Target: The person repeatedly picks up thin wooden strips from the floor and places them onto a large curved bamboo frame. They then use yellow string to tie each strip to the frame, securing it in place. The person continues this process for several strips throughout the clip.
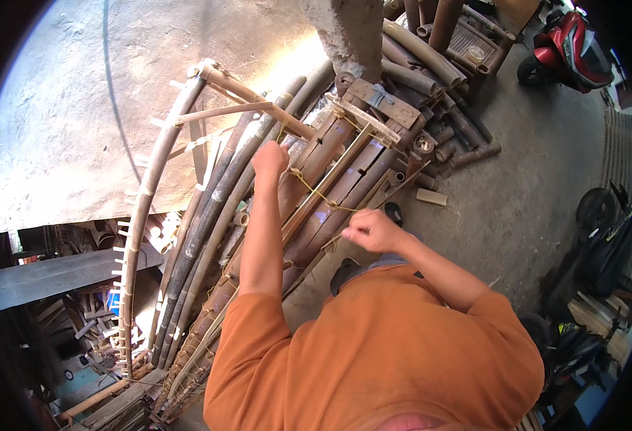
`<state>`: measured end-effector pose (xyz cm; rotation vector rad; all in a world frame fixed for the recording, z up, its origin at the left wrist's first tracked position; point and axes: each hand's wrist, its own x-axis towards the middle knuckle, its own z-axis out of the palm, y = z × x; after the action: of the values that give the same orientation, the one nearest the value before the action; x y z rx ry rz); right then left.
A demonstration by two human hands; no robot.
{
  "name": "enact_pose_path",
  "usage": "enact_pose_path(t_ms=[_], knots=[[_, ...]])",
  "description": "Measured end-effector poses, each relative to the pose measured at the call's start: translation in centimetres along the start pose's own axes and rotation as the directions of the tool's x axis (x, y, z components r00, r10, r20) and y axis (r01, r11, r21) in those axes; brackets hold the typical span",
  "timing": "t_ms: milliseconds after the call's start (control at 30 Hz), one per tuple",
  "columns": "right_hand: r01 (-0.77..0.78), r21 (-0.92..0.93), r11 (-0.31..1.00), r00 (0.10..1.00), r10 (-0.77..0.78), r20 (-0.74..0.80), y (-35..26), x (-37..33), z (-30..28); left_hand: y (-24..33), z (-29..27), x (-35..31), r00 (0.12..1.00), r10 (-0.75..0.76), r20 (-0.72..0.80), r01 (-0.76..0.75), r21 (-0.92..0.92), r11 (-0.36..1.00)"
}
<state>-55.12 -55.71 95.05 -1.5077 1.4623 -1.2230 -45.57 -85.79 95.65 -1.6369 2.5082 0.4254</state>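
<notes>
Two thick brown bamboo tubes, one on the left (321, 152) and one on the right (349, 192), lie side by side in front of me with thin strips between them. A yellow cord (314, 190) crosses over them and is wound or knotted near the middle. My left hand (270, 159) is a closed fist at the far left side of the tubes, with cord showing just above and below it. To the right, my right hand (375, 231) pinches the cord's other end, which runs taut to the tubes. A thin strand hangs below those fingers.
A small wooden crosspiece (362, 122) sits at the tubes' far end, beside a concrete pillar (348, 36). Long bamboo poles (215, 194) and a curved bamboo frame (147, 194) lean at the left. Cut bamboo (431, 65) is piled at the back; a red motorbike (567, 54) stands far right.
</notes>
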Motion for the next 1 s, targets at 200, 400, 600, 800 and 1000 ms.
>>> enact_pose_path(t_ms=[200,400,600,800,1000], knots=[[-0.484,0.704,0.520,0.658,0.746,-0.099,12.6,0.8,-7.5,14.0,2.0,-8.0,0.953,0.277,-0.126,-0.304,-0.380,0.873],[0.255,0.965,0.058,0.390,0.907,-0.158,4.4,3.8,-10.6,15.7,6.3,-8.2,0.941,0.150,-0.304,-0.245,-0.301,0.922],[0.011,0.844,0.536,0.996,0.067,-0.056,-6.0,11.7,-10.0,16.4,9.2,-8.0,0.930,0.092,-0.356,-0.181,-0.224,0.958],[0.181,-0.405,0.896,0.800,0.105,0.591,-5.7,22.5,-10.6,16.5,7.8,-8.0,0.910,0.048,-0.411,-0.172,-0.270,0.947],[0.089,-0.093,0.992,0.823,-0.021,0.567,4.1,26.4,-13.1,17.5,5.9,-8.5,0.940,0.009,-0.341,-0.159,-0.415,0.896]])
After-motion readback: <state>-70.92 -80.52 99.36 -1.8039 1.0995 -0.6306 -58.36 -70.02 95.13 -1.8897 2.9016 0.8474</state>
